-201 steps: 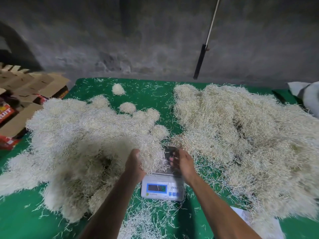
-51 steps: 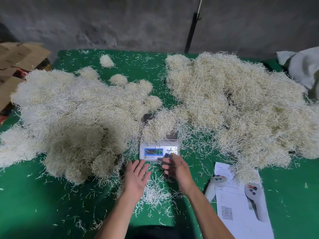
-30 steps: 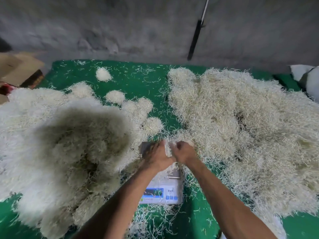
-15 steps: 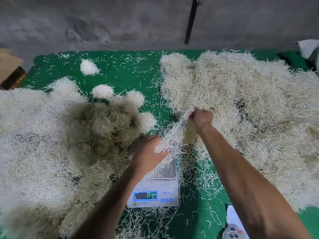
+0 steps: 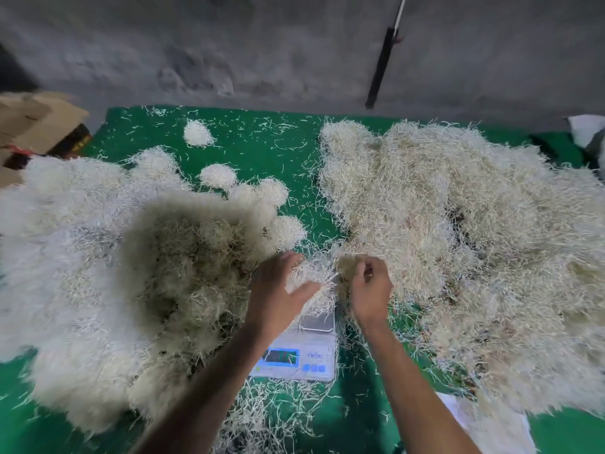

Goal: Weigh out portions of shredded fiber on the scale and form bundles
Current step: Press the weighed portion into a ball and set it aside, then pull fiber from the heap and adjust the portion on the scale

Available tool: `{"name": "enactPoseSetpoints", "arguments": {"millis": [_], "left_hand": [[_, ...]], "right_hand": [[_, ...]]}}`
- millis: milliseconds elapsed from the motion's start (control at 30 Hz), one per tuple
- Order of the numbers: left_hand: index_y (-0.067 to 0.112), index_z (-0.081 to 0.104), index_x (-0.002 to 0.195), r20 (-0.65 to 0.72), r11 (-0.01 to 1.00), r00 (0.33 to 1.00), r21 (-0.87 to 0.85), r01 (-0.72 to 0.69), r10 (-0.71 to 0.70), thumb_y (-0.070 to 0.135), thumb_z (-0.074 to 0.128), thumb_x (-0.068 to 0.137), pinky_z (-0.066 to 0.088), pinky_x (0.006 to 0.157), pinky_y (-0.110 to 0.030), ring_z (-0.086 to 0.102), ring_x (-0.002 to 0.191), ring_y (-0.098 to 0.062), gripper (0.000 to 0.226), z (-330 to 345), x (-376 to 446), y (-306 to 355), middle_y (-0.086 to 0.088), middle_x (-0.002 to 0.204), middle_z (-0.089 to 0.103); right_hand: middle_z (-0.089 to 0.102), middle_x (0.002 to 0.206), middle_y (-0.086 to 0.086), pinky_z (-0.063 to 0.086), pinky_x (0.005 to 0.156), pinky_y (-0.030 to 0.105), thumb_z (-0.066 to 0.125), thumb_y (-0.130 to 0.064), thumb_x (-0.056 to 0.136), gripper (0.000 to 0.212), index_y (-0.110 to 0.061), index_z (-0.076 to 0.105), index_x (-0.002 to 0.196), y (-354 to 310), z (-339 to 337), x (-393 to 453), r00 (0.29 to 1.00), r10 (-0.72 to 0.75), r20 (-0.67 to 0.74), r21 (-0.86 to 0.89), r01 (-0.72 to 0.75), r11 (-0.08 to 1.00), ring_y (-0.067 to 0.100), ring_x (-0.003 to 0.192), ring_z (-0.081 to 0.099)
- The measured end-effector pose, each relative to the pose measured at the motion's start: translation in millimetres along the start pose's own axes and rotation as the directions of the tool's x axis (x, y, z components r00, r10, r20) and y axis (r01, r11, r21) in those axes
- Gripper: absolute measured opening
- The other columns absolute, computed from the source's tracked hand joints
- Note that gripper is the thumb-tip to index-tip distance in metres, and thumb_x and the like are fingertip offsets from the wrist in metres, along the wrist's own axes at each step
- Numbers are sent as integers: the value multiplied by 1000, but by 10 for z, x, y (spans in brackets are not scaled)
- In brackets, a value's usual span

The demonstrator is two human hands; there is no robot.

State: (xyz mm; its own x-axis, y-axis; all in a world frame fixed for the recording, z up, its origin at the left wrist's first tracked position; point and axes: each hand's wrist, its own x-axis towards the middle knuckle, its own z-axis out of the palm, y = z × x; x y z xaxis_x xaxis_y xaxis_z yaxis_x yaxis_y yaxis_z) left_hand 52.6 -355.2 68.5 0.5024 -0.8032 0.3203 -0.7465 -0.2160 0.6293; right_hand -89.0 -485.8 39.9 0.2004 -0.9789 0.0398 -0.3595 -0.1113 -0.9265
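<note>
A small white digital scale point(image 5: 302, 352) with a lit blue display sits on the green mat point(image 5: 262, 142) at centre front. A portion of pale shredded fiber point(image 5: 314, 283) is held just above its platform. My left hand point(image 5: 276, 294) grips this portion from the left, thumb stretched across it. My right hand point(image 5: 370, 290) pinches a few strands at the portion's right side, fingers curled. A large loose fiber pile point(image 5: 458, 240) spreads on the right. On the left lies a heap of rounded fiber bundles point(image 5: 114, 257).
Separate small fiber bundles point(image 5: 198, 134) lie on the mat beyond the left heap. Cardboard boxes point(image 5: 36, 122) stand at far left. A dark rod point(image 5: 381, 67) leans on the grey wall behind. A white paper sheet point(image 5: 484, 424) lies at front right. Loose strands litter the mat.
My right hand has come back down from the right pile to the portion above the scale. My left hand has kept hold of the portion; the view has shifted a little.
</note>
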Motion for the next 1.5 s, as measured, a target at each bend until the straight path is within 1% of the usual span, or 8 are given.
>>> {"name": "enactPoseSetpoints", "arguments": {"millis": [133, 267, 433, 600, 733, 900, 1233, 1500], "left_hand": [[31, 64, 124, -125, 907, 966, -390, 163, -227, 37, 55, 100, 54, 91, -22, 62, 114, -2, 26, -280, -621, 109, 16, 127, 65], [15, 65, 114, 94, 539, 845, -732, 418, -527, 9, 59, 96, 59, 82, -26, 67, 109, -35, 20, -366, -1342, -7, -15, 119, 69], [11, 58, 130, 373, 66, 596, -809, 585, -711, 71, 35, 89, 53, 99, -44, 69, 113, -27, 76, -433, -1921, 3, -13, 124, 70], [19, 55, 134, 383, -11, 577, -839, 544, -721, 86, 30, 87, 47, 103, -43, 68, 118, -22, 85, -496, -2193, 101, -6, 126, 71], [21, 56, 132, 383, -37, 577, -853, 520, -721, 84, 30, 89, 47, 105, -46, 68, 117, -23, 80, -570, -2215, 155, -6, 125, 71], [20, 54, 135, 407, -92, 566, -860, 502, -717, 82, 31, 90, 47, 105, -47, 69, 115, -24, 80, -611, -2247, 143, -8, 125, 71], [20, 51, 142, 385, -22, 576, -843, 537, -721, 76, 37, 91, 50, 104, -48, 69, 115, -20, 77, -556, -2214, 40, -2, 128, 70], [29, 62, 126, 96, 664, 824, -542, 514, -559, 19, 67, 96, 55, 83, -17, 63, 110, -7, 32, -452, -1391, 145, 11, 124, 63]], "right_hand": [[65, 91, -7, 48, 64, 7, 50, -20, 108, 16, -24, 61, 98, 242, 60, -1022, 997, 73, -12, 67, -72, 995, -4, 81, 64], [65, 93, 0, 54, 67, 17, 50, -11, 106, 12, -17, 61, 108, 495, -2, -1731, 973, 226, 42, 36, -228, 973, 1, 80, 67], [62, 111, -4, 46, 77, 2, 52, -18, 106, 17, -26, 58, 119, 469, -66, -2237, 955, 267, 131, -48, -262, 964, -12, 87, 60], [61, 129, -6, 45, 107, 38, 51, -38, 106, 45, -22, 51, 148, 265, -98, -2501, 936, 284, 209, -43, -281, 959, 14, 116, 56], [53, 145, -13, 38, 118, 41, 56, -48, 101, 59, -24, 45, 153, 125, -85, -2650, 926, 296, 235, 25, -311, 950, 12, 136, 48], [54, 121, -34, 38, 111, 28, 60, -46, 100, 42, -36, 50, 139, 64, -123, -2644, 913, 316, 257, 167, -364, 916, -12, 114, 55], [56, 117, -30, 42, 113, 34, 59, -39, 102, 43, -27, 52, 143, 6, -104, -2256, 934, 284, 217, 172, -323, 931, 2, 118, 58], [60, 105, -18, 46, 64, -1, 54, -17, 105, 30, -16, 57, 135, -138, -12, -1191, 963, 229, 141, -32, -227, 973, -3, 88, 66]]}}
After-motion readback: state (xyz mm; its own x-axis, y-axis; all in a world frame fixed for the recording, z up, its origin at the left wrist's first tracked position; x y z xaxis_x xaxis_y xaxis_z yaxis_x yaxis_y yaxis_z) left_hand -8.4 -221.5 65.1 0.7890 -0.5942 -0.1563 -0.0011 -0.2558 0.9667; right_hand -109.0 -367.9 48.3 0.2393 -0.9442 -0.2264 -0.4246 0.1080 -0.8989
